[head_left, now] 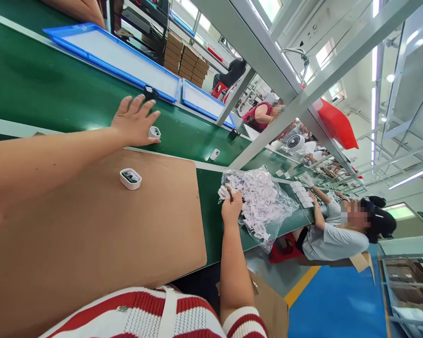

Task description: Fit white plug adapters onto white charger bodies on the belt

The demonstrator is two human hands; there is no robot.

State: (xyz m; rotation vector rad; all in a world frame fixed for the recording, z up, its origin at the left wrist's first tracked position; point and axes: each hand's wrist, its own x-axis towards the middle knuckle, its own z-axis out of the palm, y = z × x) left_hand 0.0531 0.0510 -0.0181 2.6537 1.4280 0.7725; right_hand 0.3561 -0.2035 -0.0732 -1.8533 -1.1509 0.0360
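Note:
My left hand (136, 121) reaches over the green bench with its fingers spread. Its thumb is at a small white oval casing (155, 132); whether it touches cannot be told. Just beyond the fingertips lies a small black part (150, 92). My right hand (231, 206) is closed at the near left edge of a clear plastic bag (280, 206) full of small white plastic parts (259, 197), pinching one or more of them. Another white oval casing (130, 179), open on top with dark electronics inside, sits on the brown cardboard sheet (155, 220).
Blue-rimmed trays (127, 58) line the bench's far side. Another white casing (215, 154) and a black part (233, 135) lie farther along the green bench (193, 136). A metal post (261, 136) rises beyond the bag. A co-worker (334, 234) sits at the right.

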